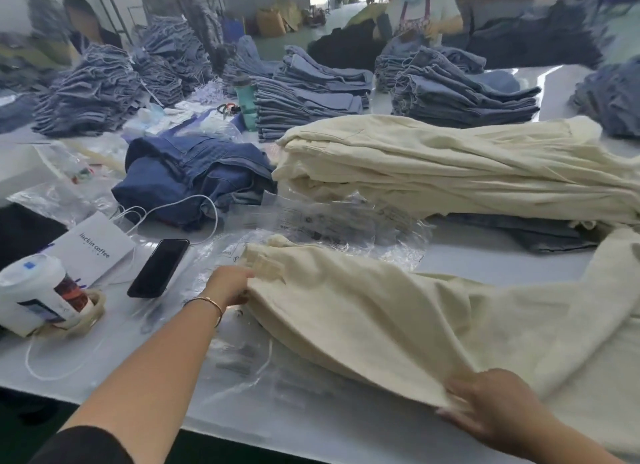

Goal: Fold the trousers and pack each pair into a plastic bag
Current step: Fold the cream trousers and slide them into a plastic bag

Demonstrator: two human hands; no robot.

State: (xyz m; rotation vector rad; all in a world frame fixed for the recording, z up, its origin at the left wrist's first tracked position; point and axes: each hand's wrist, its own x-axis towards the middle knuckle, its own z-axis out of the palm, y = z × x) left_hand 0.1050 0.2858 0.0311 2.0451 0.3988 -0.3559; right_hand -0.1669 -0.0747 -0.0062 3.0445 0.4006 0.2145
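A pair of cream trousers lies spread across the white table in front of me, its waistband at the left and its legs running off to the right. My left hand pinches the waistband edge. My right hand grips a fold of the near edge of the cloth. Clear plastic bags lie crumpled under and behind the trousers. A stack of cream trousers sits just beyond.
A black phone on a white cable, a white coffee bag and a lidded cup stand at the left. Dark blue trousers lie heaped behind them. Piles of folded jeans and a green bottle fill the far table. A person works at the back.
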